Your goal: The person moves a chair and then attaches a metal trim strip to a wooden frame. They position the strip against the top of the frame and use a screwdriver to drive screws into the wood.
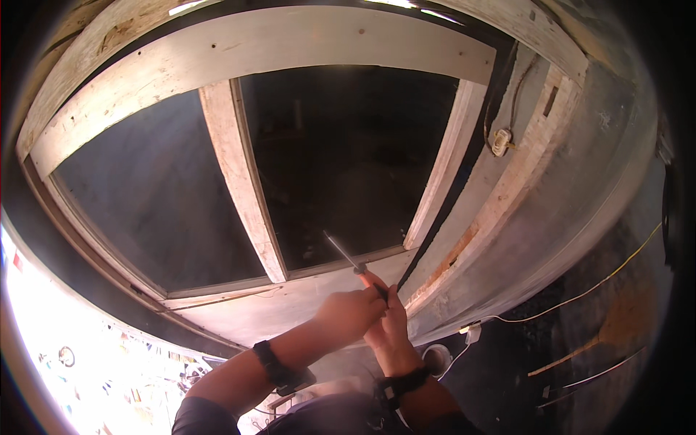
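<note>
Both hands meet in front of me, low in the middle of the view. Between them is a screwdriver (pixel 346 254) with a thin metal shaft that points up and to the left. Its handle looks red and black, and much of it is covered by fingers. My left hand (pixel 351 313) is closed at the handle's lower end. Pressed against it, my right hand (pixel 391 326) is also closed around the handle, thumb up. Beyond the shaft's tip stands a pale wooden frame (pixel 243 174) with dark panels; the tip appears apart from it.
A wall socket (pixel 500 141) with a hanging cable is right of the frame. Lower right, a yellow cord (pixel 580 293) runs to a white plug (pixel 473 333) near a round container (pixel 437 359). A long-handled tool (pixel 565 360) lies farther right. Bright daylight fills the lower left.
</note>
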`<action>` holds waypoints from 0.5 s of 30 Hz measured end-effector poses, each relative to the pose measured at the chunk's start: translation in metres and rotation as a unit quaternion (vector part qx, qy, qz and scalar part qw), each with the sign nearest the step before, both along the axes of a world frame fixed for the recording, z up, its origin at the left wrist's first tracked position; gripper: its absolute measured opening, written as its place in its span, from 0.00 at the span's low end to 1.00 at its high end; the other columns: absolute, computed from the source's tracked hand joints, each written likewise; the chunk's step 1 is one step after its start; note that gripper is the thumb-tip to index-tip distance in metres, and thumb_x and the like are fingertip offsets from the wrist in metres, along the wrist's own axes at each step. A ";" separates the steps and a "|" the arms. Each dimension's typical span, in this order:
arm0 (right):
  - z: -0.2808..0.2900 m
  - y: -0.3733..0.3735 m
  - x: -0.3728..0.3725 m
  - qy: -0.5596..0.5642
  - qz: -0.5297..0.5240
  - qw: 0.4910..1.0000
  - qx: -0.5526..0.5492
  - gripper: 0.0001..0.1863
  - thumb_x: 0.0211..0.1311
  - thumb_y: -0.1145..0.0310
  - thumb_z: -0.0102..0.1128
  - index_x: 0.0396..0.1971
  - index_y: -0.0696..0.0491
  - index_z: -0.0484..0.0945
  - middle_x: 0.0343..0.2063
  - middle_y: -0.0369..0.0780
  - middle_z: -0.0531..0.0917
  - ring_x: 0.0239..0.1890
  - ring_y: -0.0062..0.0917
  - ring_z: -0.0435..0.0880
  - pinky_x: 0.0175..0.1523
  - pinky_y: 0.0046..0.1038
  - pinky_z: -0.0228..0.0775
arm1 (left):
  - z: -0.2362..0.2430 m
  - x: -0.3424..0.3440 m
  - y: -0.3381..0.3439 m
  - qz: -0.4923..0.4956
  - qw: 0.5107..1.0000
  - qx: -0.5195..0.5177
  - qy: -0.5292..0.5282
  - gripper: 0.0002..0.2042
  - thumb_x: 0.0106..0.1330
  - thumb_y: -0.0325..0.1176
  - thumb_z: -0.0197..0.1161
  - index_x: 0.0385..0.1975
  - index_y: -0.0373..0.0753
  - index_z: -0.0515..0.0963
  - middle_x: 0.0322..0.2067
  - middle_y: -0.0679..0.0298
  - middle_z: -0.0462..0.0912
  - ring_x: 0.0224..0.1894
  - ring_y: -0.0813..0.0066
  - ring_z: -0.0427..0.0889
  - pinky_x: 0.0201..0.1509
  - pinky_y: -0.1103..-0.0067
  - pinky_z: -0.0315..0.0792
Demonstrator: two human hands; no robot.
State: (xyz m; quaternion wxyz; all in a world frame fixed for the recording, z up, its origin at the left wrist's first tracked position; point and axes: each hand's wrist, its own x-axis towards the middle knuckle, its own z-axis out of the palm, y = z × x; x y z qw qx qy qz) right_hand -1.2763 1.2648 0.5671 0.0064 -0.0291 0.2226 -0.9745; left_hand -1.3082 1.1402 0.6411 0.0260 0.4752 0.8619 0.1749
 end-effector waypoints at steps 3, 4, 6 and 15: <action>0.002 0.002 0.008 -0.003 -0.017 1.000 -0.011 0.36 0.75 0.46 0.31 0.66 0.65 0.57 0.59 0.44 0.72 0.55 0.25 0.73 0.63 0.31 0.60 | 0.003 0.006 0.000 -0.019 0.998 0.064 0.016 0.08 0.65 0.32 0.53 0.40 0.42 0.74 0.36 0.58 0.79 0.35 0.58 0.83 0.29 0.67 0.77; 0.008 0.002 0.010 -0.005 -0.028 1.000 0.002 0.37 0.75 0.46 0.31 0.66 0.65 0.57 0.60 0.45 0.71 0.57 0.26 0.72 0.64 0.31 0.59 | 0.003 0.008 -0.001 -0.032 0.992 0.121 0.026 0.07 0.64 0.31 0.53 0.39 0.42 0.74 0.35 0.59 0.79 0.34 0.58 0.83 0.29 0.67 0.77; 0.010 0.003 0.013 -0.007 -0.041 0.999 0.013 0.37 0.75 0.46 0.31 0.66 0.66 0.56 0.61 0.45 0.70 0.58 0.26 0.72 0.65 0.32 0.58 | 0.000 0.011 0.002 -0.030 0.991 0.127 0.025 0.07 0.63 0.32 0.55 0.40 0.43 0.75 0.35 0.59 0.79 0.33 0.58 0.83 0.30 0.67 0.77; 0.027 0.088 0.039 -0.071 -0.160 0.985 0.005 0.27 0.72 0.48 0.44 0.55 0.57 0.74 0.23 0.32 0.76 0.17 0.15 0.67 0.17 0.16 0.58 | 0.057 -0.050 0.014 0.119 0.916 0.360 -0.133 0.15 0.63 0.35 0.67 0.46 0.35 0.77 0.34 0.61 0.82 0.34 0.75 0.82 0.38 0.80 0.76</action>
